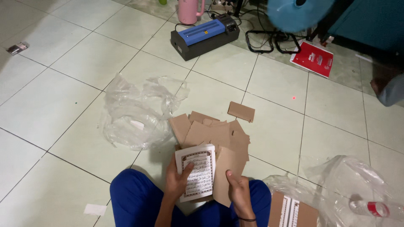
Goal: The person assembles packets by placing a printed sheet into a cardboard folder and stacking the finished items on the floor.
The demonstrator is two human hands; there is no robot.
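I sit on a tiled floor with blue trousers [134, 201] in view at the bottom. My left hand [177, 180] grips a small stack of printed pages [198, 174], white with a dark ornate border, thumb across the front. My right hand [237, 190] holds a brown cardboard sheet [225, 174] that stands behind and to the right of the pages. Just beyond my hands lies a loose pile of cardboard pieces [210, 132], with one separate piece [241, 111] farther off.
Crumpled clear plastic [134, 111] lies left of the pile. A blue and black machine [205, 35], a pink jug [188, 10], cables [269, 40] and a red booklet [312, 58] sit at the top. A cardboard box [292, 210], clear plastic and a plastic bottle [372, 208] lie bottom right.
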